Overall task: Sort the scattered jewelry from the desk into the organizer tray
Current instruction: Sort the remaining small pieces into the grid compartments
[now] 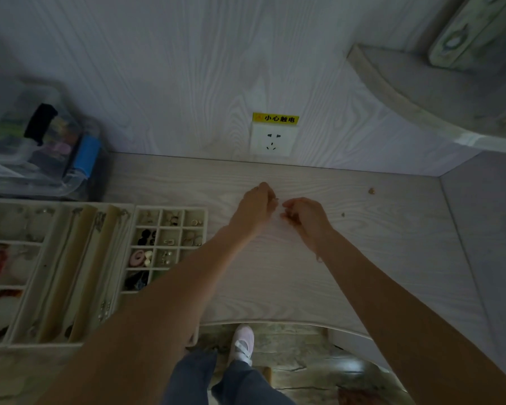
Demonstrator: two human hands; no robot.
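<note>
Now both hands meet over the middle of the pale wood-grain table [275,273], knuckles up and fingers curled inward. The left hand [257,204] has its fingertips bunched, and something small and thin shows at them, seemingly pinched, though it is too small and blurred to name. The right hand [303,214] is curled the same way, just beside the left; whether it grips anything cannot be told.

Two small loose pieces lie on the table to the right of the hands: a brownish one [371,190] well apart, toward the back edge, and a tinier dark speck [343,214] nearer the right hand.

The organizer tray [170,208] sits at the table's left, near the left forearm, its small square compartments holding earrings and rings, with long slots and bracelet sections further left. A clear plastic box [35,159] stands behind it against the wall.
</note>
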